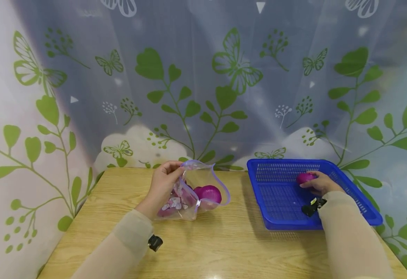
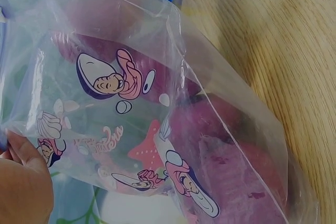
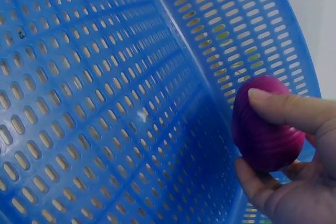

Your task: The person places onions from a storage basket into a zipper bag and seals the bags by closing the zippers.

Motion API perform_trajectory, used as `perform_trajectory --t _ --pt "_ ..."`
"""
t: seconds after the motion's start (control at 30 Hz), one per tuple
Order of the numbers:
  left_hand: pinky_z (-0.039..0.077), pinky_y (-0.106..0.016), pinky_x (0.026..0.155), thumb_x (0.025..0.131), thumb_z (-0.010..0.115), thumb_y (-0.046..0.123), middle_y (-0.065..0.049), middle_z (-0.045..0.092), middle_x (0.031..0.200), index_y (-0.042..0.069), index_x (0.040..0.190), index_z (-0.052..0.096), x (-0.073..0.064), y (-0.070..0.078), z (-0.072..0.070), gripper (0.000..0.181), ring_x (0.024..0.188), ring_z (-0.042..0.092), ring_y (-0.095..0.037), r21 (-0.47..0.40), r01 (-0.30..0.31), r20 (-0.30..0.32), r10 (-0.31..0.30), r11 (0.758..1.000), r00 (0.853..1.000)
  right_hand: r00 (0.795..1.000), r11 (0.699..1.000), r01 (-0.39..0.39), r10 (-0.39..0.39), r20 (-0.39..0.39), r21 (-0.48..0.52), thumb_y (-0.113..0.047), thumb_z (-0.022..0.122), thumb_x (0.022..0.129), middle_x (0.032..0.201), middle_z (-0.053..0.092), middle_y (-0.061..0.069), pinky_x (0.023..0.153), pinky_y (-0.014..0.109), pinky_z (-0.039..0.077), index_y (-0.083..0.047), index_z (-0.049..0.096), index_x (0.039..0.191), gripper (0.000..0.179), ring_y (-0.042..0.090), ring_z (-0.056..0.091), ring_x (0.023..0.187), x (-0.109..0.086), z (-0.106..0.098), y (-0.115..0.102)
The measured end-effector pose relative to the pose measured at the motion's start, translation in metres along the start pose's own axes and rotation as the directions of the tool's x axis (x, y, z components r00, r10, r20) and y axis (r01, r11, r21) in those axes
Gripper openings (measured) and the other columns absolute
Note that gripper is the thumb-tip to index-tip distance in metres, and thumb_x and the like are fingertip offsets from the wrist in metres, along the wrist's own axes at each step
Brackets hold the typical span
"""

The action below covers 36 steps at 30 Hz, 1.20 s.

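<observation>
My left hand [image 1: 164,185] pinches the upper rim of a clear zip bag [image 1: 186,211] with a lilac edge and printed cartoon figures. The bag's mouth gapes to the right, and several purple onions [image 1: 210,193] lie inside it; the left wrist view shows them through the plastic [image 2: 215,166]. On the right, my right hand [image 1: 323,182] holds a single purple onion [image 3: 265,124] between thumb and fingers. That hand is inside the blue plastic basket [image 1: 269,223], near its back wall, with the onion above the slotted floor.
The basket and bag stand apart on a wood-grain table [image 1: 224,248]. Behind it hangs a cloth [image 1: 196,77] printed with green leaves and butterflies, close to the table's back edge. A small black device [image 1: 155,243] sits at each wrist.
</observation>
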<state>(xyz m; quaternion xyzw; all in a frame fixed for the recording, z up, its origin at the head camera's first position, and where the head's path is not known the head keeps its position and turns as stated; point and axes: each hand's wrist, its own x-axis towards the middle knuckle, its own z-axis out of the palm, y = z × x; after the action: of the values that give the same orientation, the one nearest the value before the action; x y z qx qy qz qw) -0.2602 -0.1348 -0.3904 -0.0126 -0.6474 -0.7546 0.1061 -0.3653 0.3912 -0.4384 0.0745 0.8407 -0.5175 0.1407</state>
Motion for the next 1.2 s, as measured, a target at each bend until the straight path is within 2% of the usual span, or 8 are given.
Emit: perform_trajectory --t 0.37,0.47,0.63,0.7,0.83,1.03,1.1,1.2 --pt "0.050 -0.019 0.065 0.094 0.067 0.000 0.000 0.063 0.086 -0.008 0.110 0.065 -0.001 0.000 -0.001 0.018 0.075 0.057 -0.011 0.006 -0.005 -0.005 0.005 1.000 1.000 0.999 0.998 0.049 -0.049 0.016 0.042 0.007 0.068 0.087 0.151 0.012 0.040 0.111 0.060 0.035 0.008 0.009 0.152 0.088 0.053 0.028 0.136 -0.001 0.002 -0.007" --pt "0.051 -0.018 0.065 0.094 0.066 -0.002 0.000 0.063 0.085 -0.009 0.109 0.065 -0.001 0.000 0.000 0.017 0.074 0.057 -0.011 0.001 -0.009 -0.008 0.009 1.000 1.000 0.997 0.997 0.079 -0.080 0.019 0.020 0.005 0.070 0.087 0.151 0.014 0.040 0.106 0.052 0.044 0.008 0.012 0.152 0.087 0.052 0.031 0.134 0.000 0.001 -0.008" --pt "0.051 -0.018 0.064 0.094 0.066 -0.002 -0.001 0.062 0.085 -0.010 0.110 0.064 -0.002 0.000 0.000 0.018 0.073 0.057 -0.012 -0.007 -0.008 -0.003 0.008 1.000 1.000 0.989 0.989 0.147 -0.146 0.019 -0.029 0.002 0.072 0.088 0.150 0.018 0.040 0.097 0.043 0.051 0.009 0.015 0.152 0.085 0.051 0.033 0.133 -0.002 -0.002 -0.014" --pt "0.050 -0.017 0.064 0.094 0.066 -0.002 -0.001 0.062 0.085 -0.012 0.111 0.063 -0.001 -0.001 -0.001 0.019 0.074 0.057 -0.011 -0.011 -0.011 0.001 0.011 1.000 1.000 0.984 0.983 0.178 -0.177 0.022 -0.044 0.002 0.071 0.089 0.150 0.018 0.042 0.097 0.042 0.051 0.009 0.015 0.152 0.085 0.052 0.033 0.133 -0.004 -0.003 -0.019" --pt "0.050 -0.016 0.064 0.094 0.066 -0.003 0.000 0.062 0.085 -0.013 0.112 0.062 0.000 -0.001 0.000 0.020 0.074 0.057 -0.010 -0.022 -0.016 0.001 0.016 1.000 1.000 0.972 0.969 0.235 -0.235 0.006 -0.073 0.001 0.072 0.088 0.148 0.021 0.043 0.088 0.032 0.054 0.009 0.016 0.153 0.085 0.052 0.036 0.131 -0.008 -0.005 -0.029" --pt "0.049 -0.017 0.064 0.094 0.067 -0.001 0.001 0.062 0.084 -0.011 0.111 0.064 -0.001 -0.001 0.001 0.020 0.074 0.056 -0.010 -0.019 -0.012 -0.002 0.012 1.000 1.000 0.960 0.954 0.275 -0.279 -0.014 -0.118 0.000 0.074 0.087 0.145 0.024 0.044 0.078 0.020 0.052 0.008 0.020 0.153 0.085 0.053 0.038 0.129 -0.012 -0.006 -0.041" --pt "0.049 -0.017 0.064 0.094 0.068 0.000 0.001 0.063 0.085 -0.010 0.111 0.064 -0.001 -0.001 0.001 0.020 0.075 0.056 -0.011 -0.013 -0.006 0.002 0.006 1.000 1.000 0.956 0.945 0.285 -0.292 -0.023 -0.163 -0.002 0.074 0.087 0.145 0.027 0.044 0.081 0.023 0.050 0.008 0.021 0.152 0.085 0.053 0.039 0.128 -0.015 -0.007 -0.044" --pt "0.049 -0.018 0.065 0.094 0.068 0.001 0.000 0.063 0.087 -0.008 0.111 0.065 -0.002 -0.001 0.000 0.020 0.077 0.056 -0.012 0.002 0.010 0.005 -0.010 1.000 1.000 0.944 0.925 0.311 -0.327 -0.041 -0.220 -0.003 0.075 0.087 0.144 0.032 0.044 0.092 0.038 0.049 0.007 0.025 0.152 0.083 0.054 0.042 0.127 -0.021 -0.004 -0.052"
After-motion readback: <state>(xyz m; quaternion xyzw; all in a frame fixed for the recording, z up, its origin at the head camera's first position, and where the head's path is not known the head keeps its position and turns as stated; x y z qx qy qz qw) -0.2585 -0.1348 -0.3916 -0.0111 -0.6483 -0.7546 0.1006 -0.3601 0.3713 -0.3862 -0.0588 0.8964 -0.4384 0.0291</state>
